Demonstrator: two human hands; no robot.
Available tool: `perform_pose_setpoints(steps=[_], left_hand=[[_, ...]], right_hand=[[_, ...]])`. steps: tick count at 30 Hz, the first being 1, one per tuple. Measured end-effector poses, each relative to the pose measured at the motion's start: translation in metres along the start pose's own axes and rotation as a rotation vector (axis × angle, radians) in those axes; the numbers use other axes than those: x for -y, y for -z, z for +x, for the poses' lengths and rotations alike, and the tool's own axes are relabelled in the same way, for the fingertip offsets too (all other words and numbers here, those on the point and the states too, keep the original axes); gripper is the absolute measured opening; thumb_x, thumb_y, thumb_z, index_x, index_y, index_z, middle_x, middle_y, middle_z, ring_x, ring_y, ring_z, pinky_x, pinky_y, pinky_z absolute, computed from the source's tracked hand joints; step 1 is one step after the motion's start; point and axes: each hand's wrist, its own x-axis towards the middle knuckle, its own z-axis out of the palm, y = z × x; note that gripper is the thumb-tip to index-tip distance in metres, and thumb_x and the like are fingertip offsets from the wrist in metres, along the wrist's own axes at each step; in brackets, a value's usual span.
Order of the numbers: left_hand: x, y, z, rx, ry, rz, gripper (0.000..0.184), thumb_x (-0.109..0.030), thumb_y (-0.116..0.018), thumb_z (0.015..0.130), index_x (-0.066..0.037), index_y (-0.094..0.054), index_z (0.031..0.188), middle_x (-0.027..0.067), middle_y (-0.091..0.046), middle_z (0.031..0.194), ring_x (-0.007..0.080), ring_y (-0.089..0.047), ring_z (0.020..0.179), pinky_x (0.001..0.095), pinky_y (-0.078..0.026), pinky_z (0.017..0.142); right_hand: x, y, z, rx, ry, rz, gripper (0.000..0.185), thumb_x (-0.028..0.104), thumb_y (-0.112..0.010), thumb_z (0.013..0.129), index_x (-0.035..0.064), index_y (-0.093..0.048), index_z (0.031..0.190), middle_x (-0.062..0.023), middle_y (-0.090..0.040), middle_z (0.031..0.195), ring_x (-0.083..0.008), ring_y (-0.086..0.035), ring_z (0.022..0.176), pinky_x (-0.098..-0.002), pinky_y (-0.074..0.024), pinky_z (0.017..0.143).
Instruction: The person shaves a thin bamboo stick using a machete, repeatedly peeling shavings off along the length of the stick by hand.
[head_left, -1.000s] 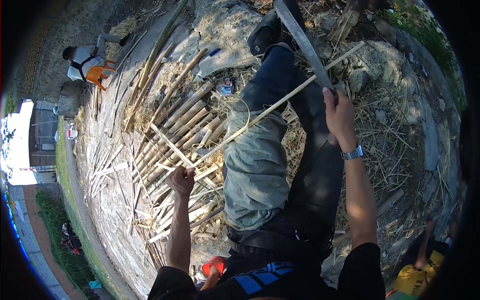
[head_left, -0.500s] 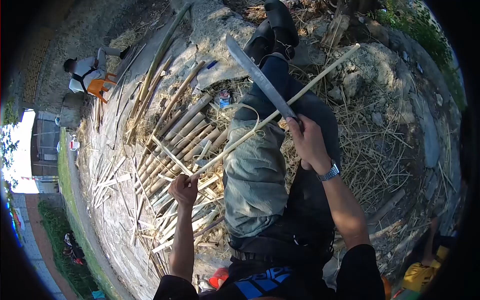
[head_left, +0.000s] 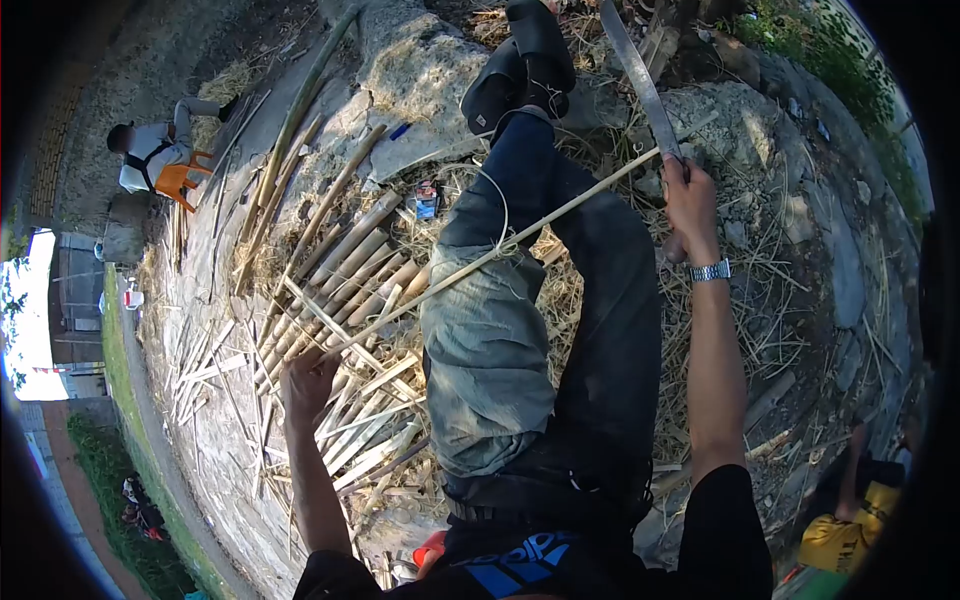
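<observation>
My left hand (head_left: 310, 388) is closed around the near end of a long, thin bamboo strip (head_left: 450, 282). The strip runs diagonally across my cloth-covered thigh (head_left: 485, 355) toward the upper right. A thin curled shaving (head_left: 503, 215) hangs from its middle. In my right hand (head_left: 692, 208) is the handle of a machete (head_left: 640, 78), its long blade pointing up and slightly left, beyond the far part of the strip. The handle's butt shows below my fist. Whether the blade touches the strip, I cannot tell.
Cut bamboo sections (head_left: 350, 265) lie in a row left of my leg, with split pale strips (head_left: 365, 440) nearer me. Straw and shavings (head_left: 755, 300) cover the ground at right, beside rocks (head_left: 735, 130). A person (head_left: 150, 150) sits on an orange chair (head_left: 178, 182).
My right hand has moved right and up with the machete, its blade swinging from across the strip to nearly upright. My left hand has shifted left and slightly down with the strip.
</observation>
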Motion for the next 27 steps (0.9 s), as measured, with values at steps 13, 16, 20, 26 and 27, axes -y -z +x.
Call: perform_pose_setpoints(steps=[13, 16, 20, 26, 27], left_hand=[[0.055, -0.038, -0.02, -0.054, 0.088, -0.329, 0.027, -0.022, -0.068, 0.097, 0.005, -0.073, 0.098, 0.0077, -0.07, 0.076, 0.015, -0.064, 0.071, 0.0323, -0.05, 0.069], [0.059, -0.052, -0.021, -0.062, 0.057, -0.392, 0.023, -0.018, -0.068, 0.096, 0.004, -0.072, 0.096, 0.0087, -0.069, 0.077, 0.0161, -0.065, 0.071, 0.0322, -0.05, 0.068], [0.038, -0.071, -0.024, -0.217, 0.117, -0.37, 0.017, -0.011, -0.074, 0.09, 0.005, -0.075, 0.096, 0.0072, -0.071, 0.075, 0.0113, -0.064, 0.07, 0.0281, -0.05, 0.066], [0.058, -0.061, -0.032, -0.252, 0.071, -0.342, 0.014, -0.008, -0.073, 0.09, 0.005, -0.075, 0.097, 0.0047, -0.071, 0.076, 0.0101, -0.063, 0.071, 0.028, -0.051, 0.067], [0.052, -0.064, -0.03, -0.24, 0.073, -0.348, 0.015, -0.008, -0.074, 0.089, 0.004, -0.075, 0.097, 0.0042, -0.071, 0.076, 0.0096, -0.063, 0.071, 0.0276, -0.05, 0.066]], right_hand=[[0.013, 0.02, -0.013, 0.012, -0.118, 0.142, 0.042, 0.041, -0.059, 0.102, 0.0019, -0.064, 0.087, -0.0041, -0.055, 0.059, -0.0145, -0.053, 0.046, -0.034, -0.0394, 0.045], [0.016, 0.02, -0.016, -0.012, -0.037, 0.117, 0.042, 0.039, -0.059, 0.102, 0.0013, -0.06, 0.083, -0.0035, -0.054, 0.058, -0.0143, -0.051, 0.043, -0.0337, -0.0386, 0.043], [0.025, -0.003, -0.054, 0.12, -0.19, 0.152, 0.042, 0.036, -0.056, 0.103, -0.0035, -0.062, 0.091, -0.0118, -0.06, 0.064, -0.0254, -0.064, 0.057, -0.0422, -0.047, 0.056], [0.03, -0.001, -0.106, 0.297, 0.201, -0.11, 0.036, 0.033, -0.059, 0.102, -0.0022, -0.064, 0.096, -0.0175, -0.059, 0.063, -0.0322, -0.06, 0.056, -0.0422, -0.0451, 0.056], [0.025, -0.003, -0.09, 0.299, 0.196, -0.106, 0.036, 0.033, -0.059, 0.102, -0.0022, -0.064, 0.096, -0.0175, -0.059, 0.063, -0.0322, -0.06, 0.056, -0.0422, -0.0451, 0.056]])
